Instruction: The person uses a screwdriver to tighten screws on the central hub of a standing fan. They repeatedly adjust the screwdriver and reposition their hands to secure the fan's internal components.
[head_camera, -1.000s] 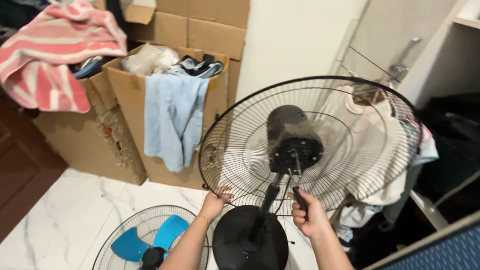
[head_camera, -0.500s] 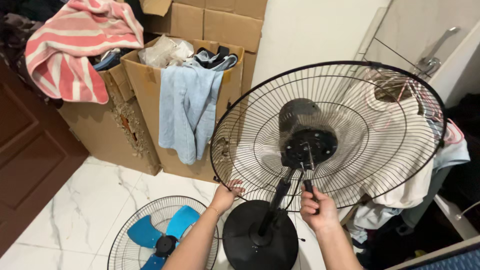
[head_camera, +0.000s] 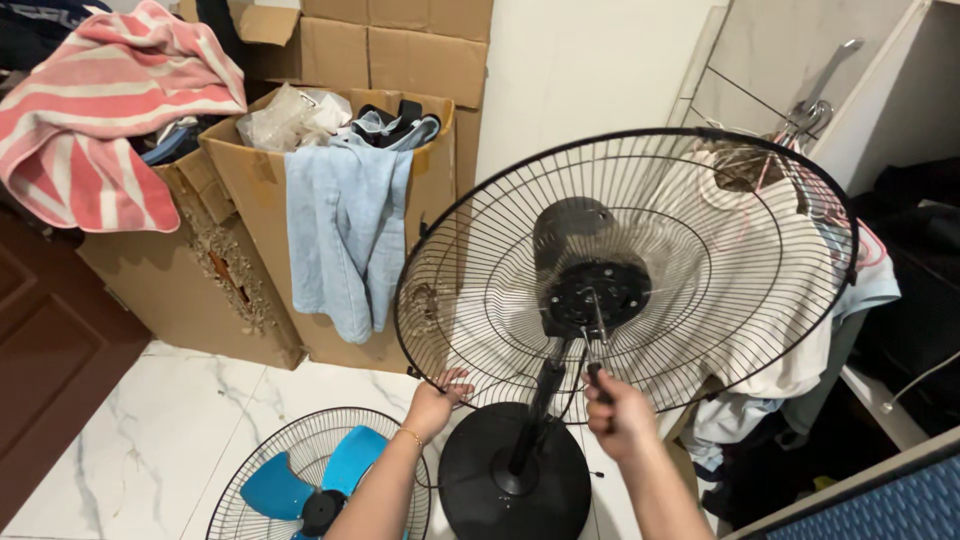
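Observation:
A black standing fan stands before me on its round base, with the blade off and the motor hub bare. Its rear wire guard is still mounted. My left hand grips the lower rim of that guard. My right hand holds a thin tool whose tip is at the hub. On the floor at the lower left lies the front wire guard with the blue fan blade resting on it.
Cardboard boxes stuffed with clothes stand at the back left, a light blue cloth hanging over one and a pink striped towel over another. A pile of clothes sits behind the fan at the right. A dark wooden door is at far left.
My view has moved closer and lower toward the fan. Both hands keep their places, the left on the guard rim and the right with the tool at the hub.

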